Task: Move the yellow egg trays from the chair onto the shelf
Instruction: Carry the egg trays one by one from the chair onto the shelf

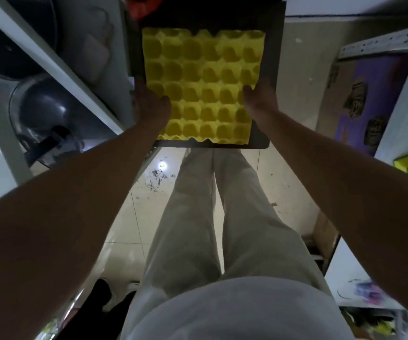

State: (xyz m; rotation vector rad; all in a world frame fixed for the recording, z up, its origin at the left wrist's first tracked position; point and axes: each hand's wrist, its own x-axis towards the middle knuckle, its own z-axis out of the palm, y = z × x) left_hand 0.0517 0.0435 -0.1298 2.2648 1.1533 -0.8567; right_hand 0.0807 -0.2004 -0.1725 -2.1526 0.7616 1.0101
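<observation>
Yellow egg tray (201,87) flat on dark chair seat (273,45), nearer the seat's front edge, left hand (150,104) gripping the tray's left edge, right hand (259,96) gripping its right edge, pale trousers (212,217) below, tiled floor (284,180) underneath

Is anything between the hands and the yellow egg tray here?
No. Both hands are already on the yellow moulded egg tray: left hand at its left edge, right hand at its right edge, over the dark flat seat. Nothing visible lies between.
</observation>
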